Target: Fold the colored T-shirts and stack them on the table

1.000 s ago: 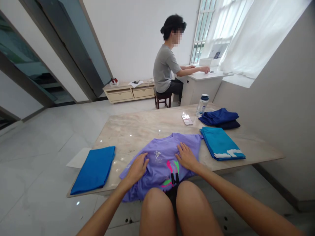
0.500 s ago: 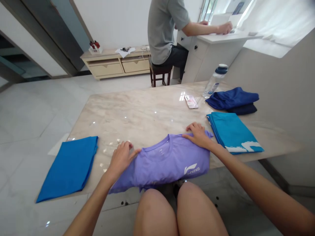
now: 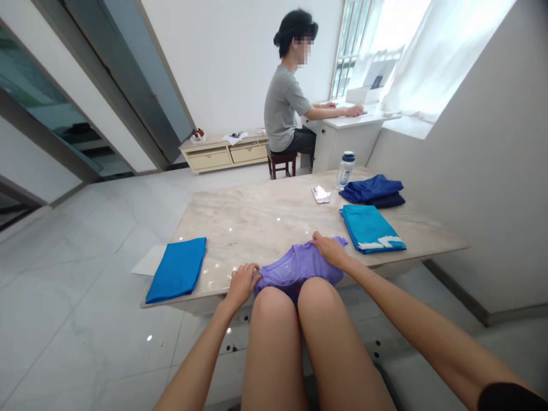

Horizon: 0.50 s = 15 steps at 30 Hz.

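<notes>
A purple T-shirt (image 3: pixel 295 265) lies at the table's near edge, neckline toward the far side, its lower part hanging over the edge and hidden behind my knees. My left hand (image 3: pixel 242 283) pinches the shirt's left shoulder between thumb and curled fingers. At the shoulder right of the neckline, my right hand (image 3: pixel 330 251) is closed on the fabric. A bit of sleeve shows beyond that hand. Left of the shirt rests a folded blue cloth (image 3: pixel 177 268). To the right sits a folded teal garment (image 3: pixel 370 228) with a white print.
Behind the teal garment are dark blue clothes (image 3: pixel 372 189), a clear water bottle (image 3: pixel 344 171) and a phone (image 3: pixel 321 194) on the marble-look table (image 3: pixel 252 211). A person (image 3: pixel 285 108) sits on a stool at a white desk beyond. A wall borders the right side.
The view has tilted up and pulled back. My fingers have closed on the shirt's shoulders, and more of it now hangs below the edge, with its chest logo out of sight.
</notes>
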Tool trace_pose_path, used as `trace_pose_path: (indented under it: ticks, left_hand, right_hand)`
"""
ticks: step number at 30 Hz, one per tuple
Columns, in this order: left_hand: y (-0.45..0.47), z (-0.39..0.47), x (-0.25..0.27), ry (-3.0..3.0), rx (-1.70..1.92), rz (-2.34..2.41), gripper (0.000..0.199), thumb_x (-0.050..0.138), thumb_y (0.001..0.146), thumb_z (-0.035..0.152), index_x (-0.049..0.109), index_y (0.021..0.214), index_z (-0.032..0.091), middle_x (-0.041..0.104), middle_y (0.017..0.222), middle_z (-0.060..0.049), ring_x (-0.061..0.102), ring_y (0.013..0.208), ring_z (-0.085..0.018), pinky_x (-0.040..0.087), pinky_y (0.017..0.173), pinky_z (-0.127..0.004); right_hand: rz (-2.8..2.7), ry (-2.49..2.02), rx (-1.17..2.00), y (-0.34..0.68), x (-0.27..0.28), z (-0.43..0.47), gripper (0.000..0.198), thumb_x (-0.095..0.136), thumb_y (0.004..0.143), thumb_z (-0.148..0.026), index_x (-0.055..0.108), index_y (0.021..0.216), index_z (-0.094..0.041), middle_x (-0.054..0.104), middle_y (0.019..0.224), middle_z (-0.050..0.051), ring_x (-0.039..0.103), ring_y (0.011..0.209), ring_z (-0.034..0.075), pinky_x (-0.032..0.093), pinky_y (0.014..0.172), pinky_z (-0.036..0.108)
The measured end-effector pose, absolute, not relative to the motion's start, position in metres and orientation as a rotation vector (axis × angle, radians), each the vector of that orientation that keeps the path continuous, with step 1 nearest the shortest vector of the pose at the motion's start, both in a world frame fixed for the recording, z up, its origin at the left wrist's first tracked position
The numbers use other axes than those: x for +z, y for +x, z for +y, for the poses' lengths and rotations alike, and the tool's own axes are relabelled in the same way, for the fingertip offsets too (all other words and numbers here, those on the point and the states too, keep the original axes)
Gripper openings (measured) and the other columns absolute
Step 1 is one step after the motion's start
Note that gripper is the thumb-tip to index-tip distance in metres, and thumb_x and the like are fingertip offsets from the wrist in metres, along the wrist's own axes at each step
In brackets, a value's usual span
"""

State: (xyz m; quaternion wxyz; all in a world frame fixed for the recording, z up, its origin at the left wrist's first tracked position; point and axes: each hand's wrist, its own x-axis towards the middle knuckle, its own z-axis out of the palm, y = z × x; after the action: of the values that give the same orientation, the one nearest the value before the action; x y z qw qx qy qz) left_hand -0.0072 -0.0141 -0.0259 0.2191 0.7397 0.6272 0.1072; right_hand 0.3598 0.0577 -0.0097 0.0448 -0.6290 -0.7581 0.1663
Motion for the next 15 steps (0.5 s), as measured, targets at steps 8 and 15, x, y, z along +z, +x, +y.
trace_pose_path:
  ticks: [8, 15]
  left_hand:
    - [0.010, -0.004, -0.011, 1.880, 0.531, 1.663, 0.015, 0.065, 0.091, 0.021, 0.056, 0.080, 0.024, 0.067, 0.086, -0.003, 0.066, 0.090, -0.024, 0.050, 0.086, -0.035]
    - [-0.003, -0.013, -0.002, 1.660, 0.950, 1.660, 0.013, 0.039, 0.106, 0.036, 0.047, 0.102, 0.026, 0.061, 0.080, 0.001, 0.063, 0.075, -0.021, 0.052, 0.076, -0.033]
  right_hand:
    - [-2.341, -1.941, 0.533, 0.370, 0.018, 0.034, 0.043, 0.059, 0.106, -0.030, 0.063, 0.147, -0.016, 0.079, 0.130, 0.021, 0.075, 0.122, 0.032, 0.053, 0.097, 0.037]
    - [-2.340, -1.638, 0.505, 0.386, 0.026, 0.019, 0.029, 0.054, 0.107, -0.034, 0.079, 0.111, -0.018, 0.081, 0.120, 0.016, 0.074, 0.117, 0.030, 0.052, 0.103, 0.035]
